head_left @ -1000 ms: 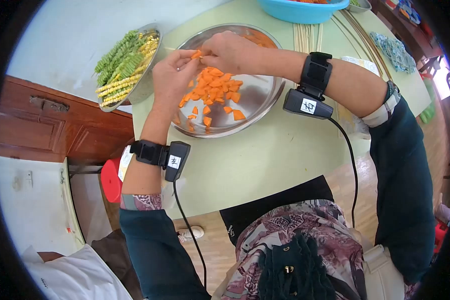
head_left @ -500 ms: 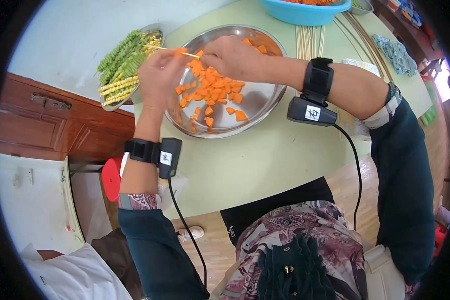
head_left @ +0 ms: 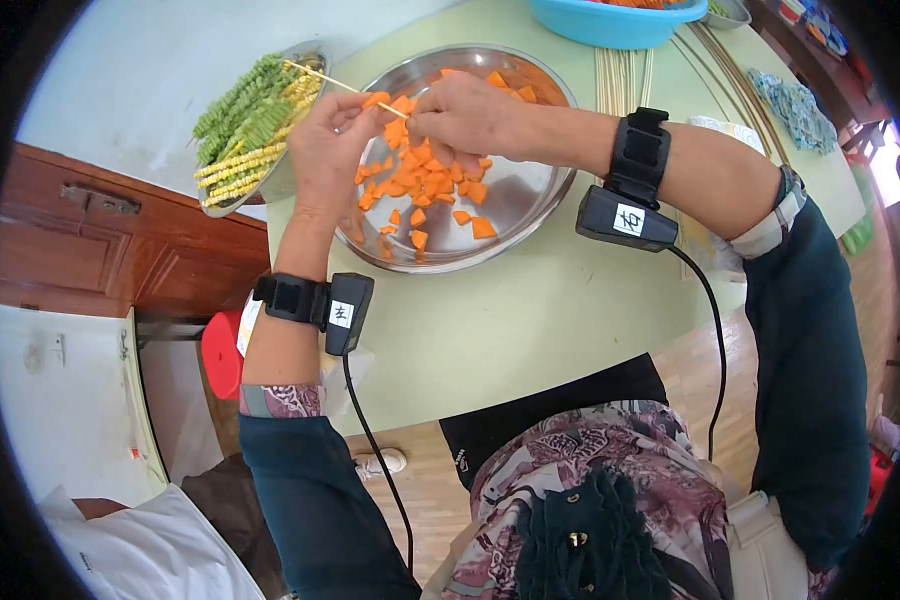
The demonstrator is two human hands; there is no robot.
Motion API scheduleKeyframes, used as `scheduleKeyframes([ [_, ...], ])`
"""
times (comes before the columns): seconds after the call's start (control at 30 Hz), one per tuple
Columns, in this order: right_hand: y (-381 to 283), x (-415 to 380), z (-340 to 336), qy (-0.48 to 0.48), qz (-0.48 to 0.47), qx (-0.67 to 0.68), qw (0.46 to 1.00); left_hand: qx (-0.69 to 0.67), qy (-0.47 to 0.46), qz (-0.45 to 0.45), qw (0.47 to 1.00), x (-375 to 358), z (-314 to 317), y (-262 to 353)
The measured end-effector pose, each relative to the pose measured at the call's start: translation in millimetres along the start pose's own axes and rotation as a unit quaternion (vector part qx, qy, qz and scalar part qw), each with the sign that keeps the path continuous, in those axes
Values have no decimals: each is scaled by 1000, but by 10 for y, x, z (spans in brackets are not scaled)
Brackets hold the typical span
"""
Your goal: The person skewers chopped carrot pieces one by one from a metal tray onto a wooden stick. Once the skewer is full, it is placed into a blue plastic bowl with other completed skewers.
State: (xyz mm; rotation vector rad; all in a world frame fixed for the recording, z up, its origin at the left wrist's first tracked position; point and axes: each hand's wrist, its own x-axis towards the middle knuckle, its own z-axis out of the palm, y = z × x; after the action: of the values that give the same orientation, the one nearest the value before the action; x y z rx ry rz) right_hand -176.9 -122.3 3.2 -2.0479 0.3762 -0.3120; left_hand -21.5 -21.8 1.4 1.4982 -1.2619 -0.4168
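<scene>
Away swings the far end of the thin stick, so it slants more now. Left hand pinches it by an orange piece, over the shiny bowl. Right hand curls at its near end; its grip is hard to tell.

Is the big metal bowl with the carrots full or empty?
Neither: the metal bowl is partly filled, orange pieces covering some of its bottom.
</scene>
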Motion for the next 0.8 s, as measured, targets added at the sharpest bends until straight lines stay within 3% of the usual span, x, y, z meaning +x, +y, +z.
scheduleKeyframes([
  [0.07,58,53,44,19,-12,-1,1000,0,-3,0,1000,-25,9,-15],
  [0.13,100,126,55,61,-45,-12,997,122,-46,18,991,-37,44,-41],
  [0.17,130,140,42,61,-44,-12,997,120,-47,18,991,-32,64,-54],
  [0.47,122,52,-67,6,28,57,998,-43,-97,8,994,-42,20,61],
  [0.57,99,-4,-153,-45,35,38,998,-58,-34,-23,998,20,-149,14],
  [0.73,75,-11,-248,-145,26,27,989,96,-26,-12,995,42,-243,-183],
  [0.8,-8,-44,-343,-125,53,-5,991,106,-17,-2,994,17,-217,-180],
])
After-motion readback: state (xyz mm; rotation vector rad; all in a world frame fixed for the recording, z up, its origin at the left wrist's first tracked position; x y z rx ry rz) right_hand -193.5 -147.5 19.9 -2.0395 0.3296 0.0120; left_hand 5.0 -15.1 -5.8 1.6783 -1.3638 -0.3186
